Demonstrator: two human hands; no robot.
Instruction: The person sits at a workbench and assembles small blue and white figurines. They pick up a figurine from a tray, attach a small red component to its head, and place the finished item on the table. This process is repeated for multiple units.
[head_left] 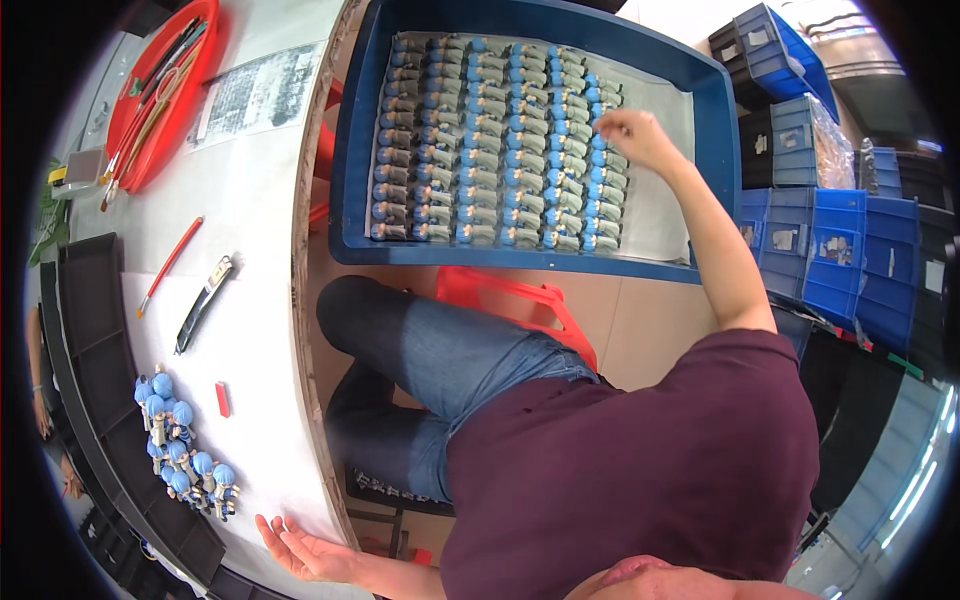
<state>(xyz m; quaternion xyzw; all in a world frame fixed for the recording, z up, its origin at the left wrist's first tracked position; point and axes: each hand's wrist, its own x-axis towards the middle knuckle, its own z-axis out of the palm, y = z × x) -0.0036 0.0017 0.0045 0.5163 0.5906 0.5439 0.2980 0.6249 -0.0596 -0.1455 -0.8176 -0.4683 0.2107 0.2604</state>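
Note:
My right hand (640, 138) reaches over a large blue tray (712, 130) with fingers curled together, by the right-hand row of small blue-haired figurines (605, 205). Whatever the fingertips hold, if anything, is hidden. Several rows of such figurines (480, 140) lie on white lining in the tray. My left hand (305, 552) rests at the edge of the white table (270, 420), palm turned up, fingers apart with nothing in them. Near it sits a cluster of blue-haired figurines (185, 445).
On the table lie a red brush (170, 265), a black-handled tool (205, 303) and a small red block (222, 399). A red basin (205, 70) holds brushes. Dark trays (105, 320) line the table's far side; blue crates (835, 240) stack at right. A red stool (545, 305) stands beneath the tray.

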